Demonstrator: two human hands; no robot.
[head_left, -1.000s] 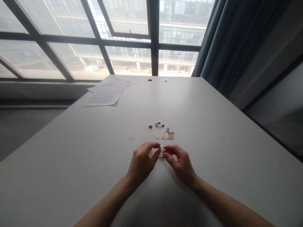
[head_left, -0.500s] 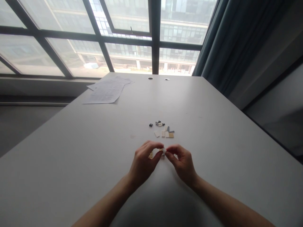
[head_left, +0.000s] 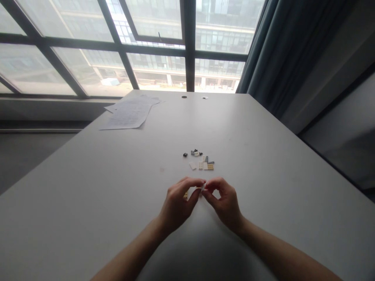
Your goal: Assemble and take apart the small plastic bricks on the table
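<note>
My left hand [head_left: 180,199] and my right hand [head_left: 224,199] meet over the near middle of the table, thumbs and forefingers closed in pinches. Between their fingertips is a small white building brick [head_left: 203,187], mostly covered by the fingers. Both hands grip it. A yellow building brick [head_left: 185,194] lies on the table, partly hidden behind my left hand. Just beyond the fingers lie a white flat tile [head_left: 192,166] and a cluster of bricks with a yellow studded plate [head_left: 210,166] at its right side.
Farther back on the white table [head_left: 140,152] are a small black piece [head_left: 185,155] and a group of black, grey and white pieces [head_left: 196,153]. Printed papers [head_left: 129,113] lie at the far left. A window and a dark curtain [head_left: 272,58] stand behind.
My fingertips have drawn closer together around the white brick, covering more of it. The whole view has shifted slightly; the loose pieces lie as before.
</note>
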